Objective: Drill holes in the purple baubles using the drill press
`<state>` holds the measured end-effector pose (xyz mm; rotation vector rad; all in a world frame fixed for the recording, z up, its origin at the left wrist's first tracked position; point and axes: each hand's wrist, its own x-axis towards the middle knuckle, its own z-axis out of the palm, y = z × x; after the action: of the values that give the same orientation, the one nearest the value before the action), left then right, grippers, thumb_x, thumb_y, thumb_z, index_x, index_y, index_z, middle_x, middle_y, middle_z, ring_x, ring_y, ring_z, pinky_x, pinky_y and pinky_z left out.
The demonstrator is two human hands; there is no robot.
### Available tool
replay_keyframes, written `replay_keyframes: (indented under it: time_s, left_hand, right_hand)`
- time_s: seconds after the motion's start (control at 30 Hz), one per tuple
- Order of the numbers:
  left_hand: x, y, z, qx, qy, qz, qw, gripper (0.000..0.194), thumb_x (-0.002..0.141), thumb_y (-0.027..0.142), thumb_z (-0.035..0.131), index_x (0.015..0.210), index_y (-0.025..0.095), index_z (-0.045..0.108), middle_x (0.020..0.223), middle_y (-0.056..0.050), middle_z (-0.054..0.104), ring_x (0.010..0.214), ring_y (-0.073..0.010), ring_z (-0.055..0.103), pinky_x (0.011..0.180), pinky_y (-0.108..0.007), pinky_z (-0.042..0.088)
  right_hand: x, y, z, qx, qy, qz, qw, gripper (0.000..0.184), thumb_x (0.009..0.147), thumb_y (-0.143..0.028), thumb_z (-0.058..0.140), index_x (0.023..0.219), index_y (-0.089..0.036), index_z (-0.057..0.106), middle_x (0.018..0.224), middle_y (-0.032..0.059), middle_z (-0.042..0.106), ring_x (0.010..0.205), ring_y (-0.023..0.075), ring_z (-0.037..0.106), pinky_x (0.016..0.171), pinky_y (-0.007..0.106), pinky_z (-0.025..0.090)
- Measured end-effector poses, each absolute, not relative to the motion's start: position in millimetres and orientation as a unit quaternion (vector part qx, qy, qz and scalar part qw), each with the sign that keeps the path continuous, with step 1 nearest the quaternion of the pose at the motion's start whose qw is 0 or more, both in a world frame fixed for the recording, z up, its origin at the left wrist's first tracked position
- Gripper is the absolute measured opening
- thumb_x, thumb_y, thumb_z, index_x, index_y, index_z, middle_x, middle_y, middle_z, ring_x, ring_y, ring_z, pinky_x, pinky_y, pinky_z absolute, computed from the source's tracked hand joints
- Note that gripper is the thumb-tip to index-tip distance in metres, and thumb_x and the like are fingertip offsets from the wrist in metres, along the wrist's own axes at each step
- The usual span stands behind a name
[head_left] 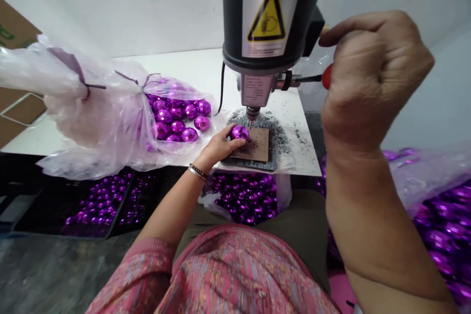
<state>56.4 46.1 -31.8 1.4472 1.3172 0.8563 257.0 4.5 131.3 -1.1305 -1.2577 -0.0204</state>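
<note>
1. The left hand [220, 146] is cupping a purple mirror ball [240, 133] against a board [257, 144], just beside the drill bit [252, 114].
2. The right hand [371, 76] is clenching the red lever [327, 76] of a drill press [265, 14], its forearm rising.
3. Farther left, a plastic bag [110, 122] is lying on the white table [300, 154]; a crate [44, 225] is sitting below.

A bench drill [257, 24] stands on the table [176, 64], over a board [253, 144]. Left of the drill lies a plastic bag of baubles [176, 117]; below the table at lower left sits a crate of baubles [99, 203], and at far right lies another bag [441, 225].
</note>
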Motion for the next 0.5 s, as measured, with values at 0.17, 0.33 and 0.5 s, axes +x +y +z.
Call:
replay_keyframes:
  time_s: [0.17, 0.33, 0.5]
  left_hand:
    - [63.3, 53.7, -30.5, 0.654, 0.57, 0.28, 0.411, 0.066, 0.076, 0.04, 0.083, 0.138, 0.022, 0.067, 0.117, -0.008, 0.075, 0.108, -0.0262, 0.067, 0.101, -0.041, 0.052]
    - [67.2, 51.2, -25.4, 0.689, 0.566, 0.267, 0.366, 0.062, 0.075, 0.036, 0.083, 0.134, 0.023, 0.068, 0.117, -0.006, 0.076, 0.105, -0.0246, 0.067, 0.101, -0.038, 0.052]
    - [74.4, 45.0, -19.8, 0.716, 0.564, 0.25, 0.325, 0.067, 0.074, 0.028, 0.084, 0.137, 0.018, 0.064, 0.126, -0.01, 0.074, 0.107, -0.0265, 0.068, 0.101, -0.039, 0.052]
  right_hand:
    - [256.9, 4.5, 132.7, -0.499, -0.563, -0.013, 0.659, 0.035, 0.092, -0.007, 0.038, 0.084, -0.01, 0.072, 0.072, -0.0023, 0.062, 0.065, -0.0009, 0.047, 0.07, 0.015, 0.04]
    - [256.6, -1.5, 134.8, -0.52, -0.564, 0.001, 0.641, 0.037, 0.095, -0.01, 0.037, 0.089, -0.009, 0.073, 0.077, -0.0024, 0.061, 0.072, -0.0013, 0.047, 0.075, 0.013, 0.04]
    - [257.7, -2.0, 134.3, -0.512, -0.567, 0.003, 0.645, 0.037, 0.095, -0.012, 0.036, 0.091, -0.007, 0.073, 0.077, -0.0023, 0.06, 0.07, -0.0028, 0.043, 0.076, 0.013, 0.039]
